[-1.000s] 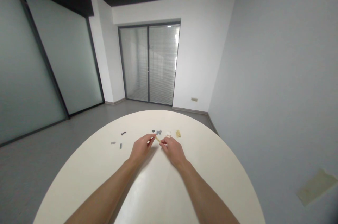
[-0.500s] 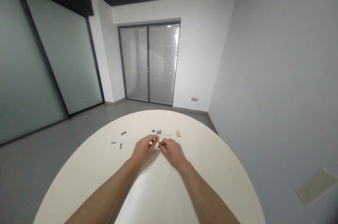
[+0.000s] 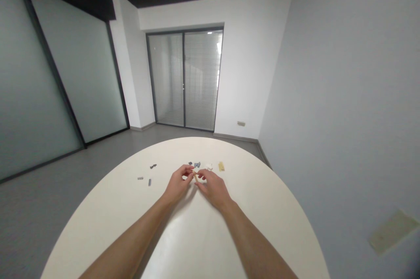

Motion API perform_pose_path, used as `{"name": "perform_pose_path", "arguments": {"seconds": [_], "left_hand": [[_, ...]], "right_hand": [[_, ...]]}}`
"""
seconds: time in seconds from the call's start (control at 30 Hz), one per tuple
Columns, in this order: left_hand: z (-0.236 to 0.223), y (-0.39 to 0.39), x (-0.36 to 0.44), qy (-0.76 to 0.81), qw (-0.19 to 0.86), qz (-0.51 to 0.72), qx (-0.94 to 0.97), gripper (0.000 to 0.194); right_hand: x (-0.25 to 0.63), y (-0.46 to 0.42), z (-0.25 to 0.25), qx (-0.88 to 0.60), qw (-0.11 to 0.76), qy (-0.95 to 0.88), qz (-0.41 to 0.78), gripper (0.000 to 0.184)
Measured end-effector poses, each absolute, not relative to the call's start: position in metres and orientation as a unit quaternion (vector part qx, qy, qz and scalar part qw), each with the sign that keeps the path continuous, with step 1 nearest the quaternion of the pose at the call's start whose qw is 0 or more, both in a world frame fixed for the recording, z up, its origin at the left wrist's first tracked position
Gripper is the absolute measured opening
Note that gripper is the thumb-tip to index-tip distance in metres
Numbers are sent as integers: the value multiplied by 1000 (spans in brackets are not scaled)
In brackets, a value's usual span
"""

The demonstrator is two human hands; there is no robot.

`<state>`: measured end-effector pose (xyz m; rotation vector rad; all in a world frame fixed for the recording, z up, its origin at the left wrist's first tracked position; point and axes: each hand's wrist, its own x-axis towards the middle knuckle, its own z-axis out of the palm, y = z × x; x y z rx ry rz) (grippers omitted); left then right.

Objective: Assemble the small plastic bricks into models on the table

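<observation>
Between my hands, just above the table's middle, is a small narrow tan piece (image 3: 196,177), too small to name more closely. My left hand (image 3: 178,182) is closed, with its thumb and fingertips pinching the piece from the left. My right hand (image 3: 215,188) grips it from the right with curled fingers and thumb. Fingertips cover part of the piece. Just beyond the hands lie small blue-grey pieces (image 3: 197,164), a white cluster (image 3: 209,167) and a group of yellow pieces (image 3: 221,166).
The round white table (image 3: 262,209) carries several more small parts at its left: dark pieces (image 3: 153,166), a grey piece (image 3: 140,178) and another grey piece (image 3: 150,182). Walls and glass partitions stand around the table.
Both hands have shifted slightly, and the fingers have changed their hold on the tan piece, which shows a little more now. The loose pieces stay where they were.
</observation>
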<state>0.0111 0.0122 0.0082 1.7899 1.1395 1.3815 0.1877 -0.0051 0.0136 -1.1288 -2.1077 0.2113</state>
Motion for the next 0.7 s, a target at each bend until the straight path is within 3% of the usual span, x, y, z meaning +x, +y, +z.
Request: {"name": "perform_pose_path", "arguments": {"seconds": [0.2, 0.7], "left_hand": [[5, 14, 10, 423, 338, 513, 666, 33], [8, 10, 13, 421, 355, 501, 668, 35]], "right_hand": [[187, -6, 15, -402, 380, -828, 88, 39], [186, -4, 11, -395, 383, -829, 95, 48]]}}
